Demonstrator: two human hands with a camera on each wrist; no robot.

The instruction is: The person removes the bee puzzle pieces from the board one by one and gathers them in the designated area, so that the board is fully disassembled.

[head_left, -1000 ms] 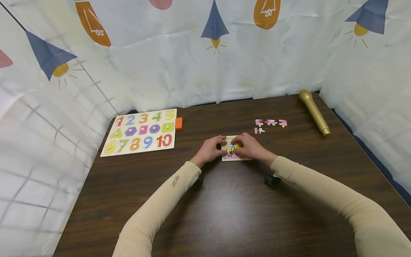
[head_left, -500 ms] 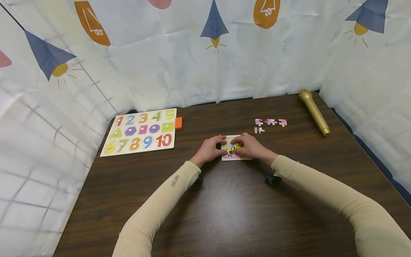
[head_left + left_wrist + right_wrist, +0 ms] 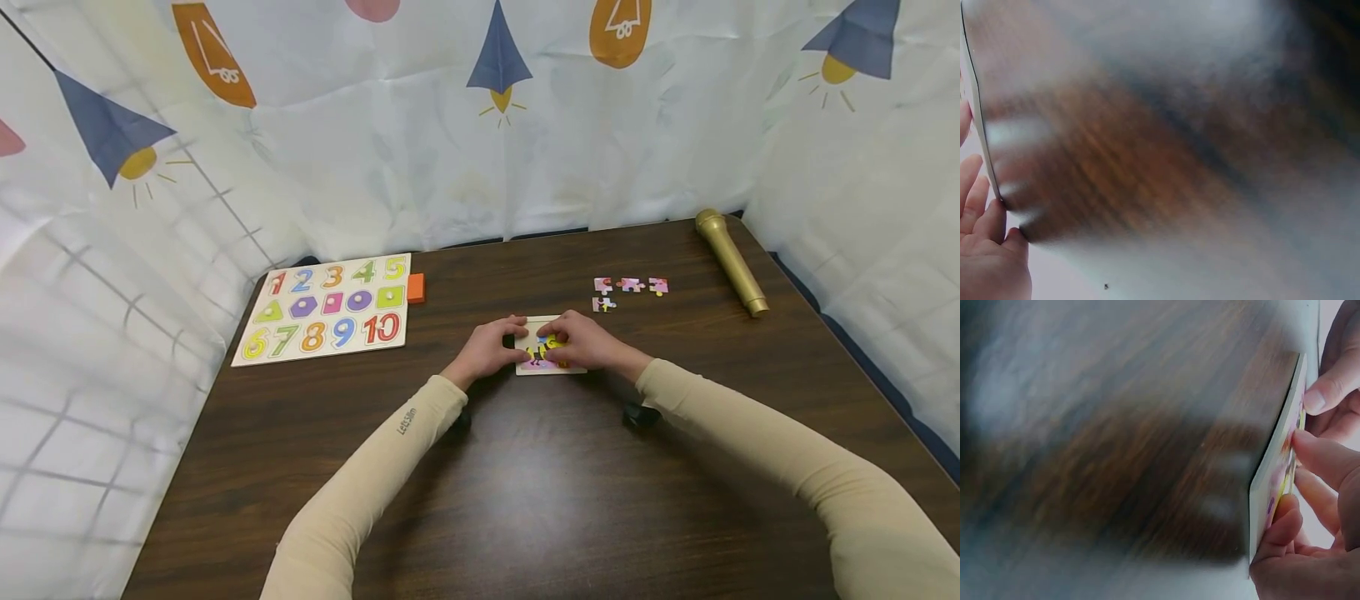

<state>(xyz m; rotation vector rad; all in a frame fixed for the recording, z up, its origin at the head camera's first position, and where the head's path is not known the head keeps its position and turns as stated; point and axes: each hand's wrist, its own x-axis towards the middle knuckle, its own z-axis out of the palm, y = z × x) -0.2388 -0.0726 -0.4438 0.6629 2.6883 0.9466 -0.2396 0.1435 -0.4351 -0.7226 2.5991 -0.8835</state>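
Note:
A small wooden jigsaw tray lies flat on the table, its lower part filled with pink and yellow picture pieces. My left hand holds the tray's left side, thumb low and fingertips near the upper corner. Over the tray's right half, my right hand pinches a yellow puzzle piece between thumb and fingers; the hand covers much of it. In the right wrist view the thumbs of both hands come close together above the picture. The left wrist view catches only the left hand at its edge.
Several loose jigsaw pieces lie beyond the tray to the right. A gold microphone rests near the back right corner. At the back left is a number-and-shape board, with an orange block beside it. Printed curtains border the dark wooden table.
Both hands keep almost the same place at the tray. The whole head view has shifted very slightly.

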